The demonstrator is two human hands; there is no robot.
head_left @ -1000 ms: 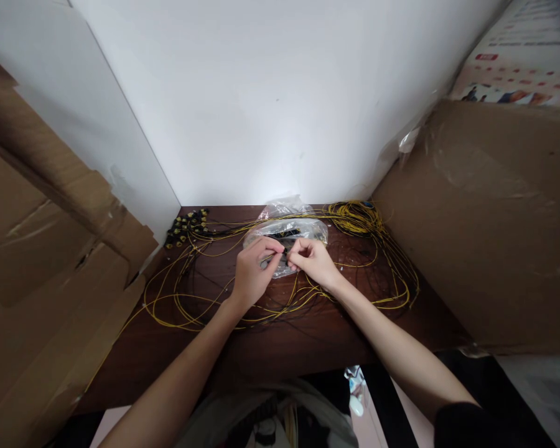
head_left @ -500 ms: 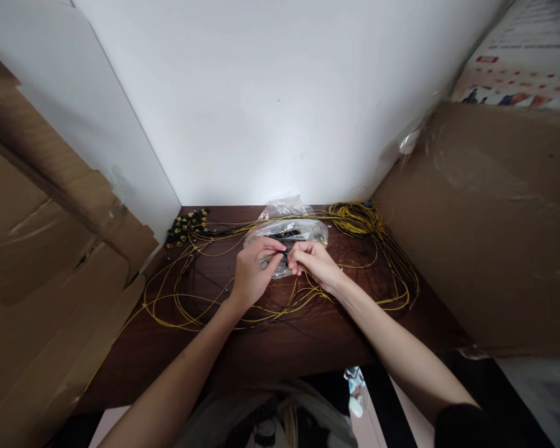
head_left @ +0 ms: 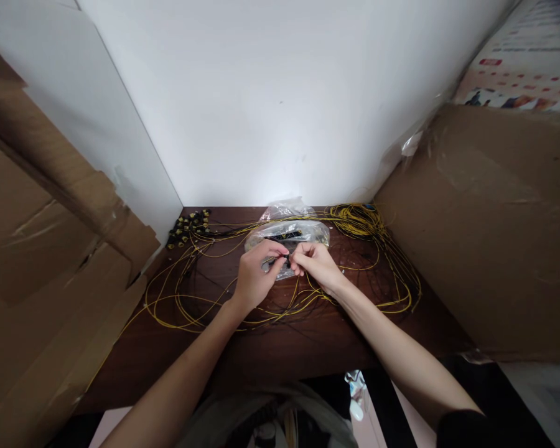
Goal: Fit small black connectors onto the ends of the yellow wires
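Head view: two hands meet before an open clear plastic bag (head_left: 318, 231) holding black parts (head_left: 284, 236).
Left hand (head_left: 253, 277) pinches a small black piece (head_left: 288, 259) just in front; right hand (head_left: 318, 266) curls beside it, grip unclear. Yellow cables (head_left: 172, 326) loop around; cardboard (head_left: 485, 242) flanks the dark tabletop (head_left: 303, 351).

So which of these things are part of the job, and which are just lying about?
Probably part of the job:
small dark piece at the left hand's fingertips
yellow and black wires
clear plastic bag

Apparently just lying about:
cardboard on the left
cardboard on the right
printed sheet
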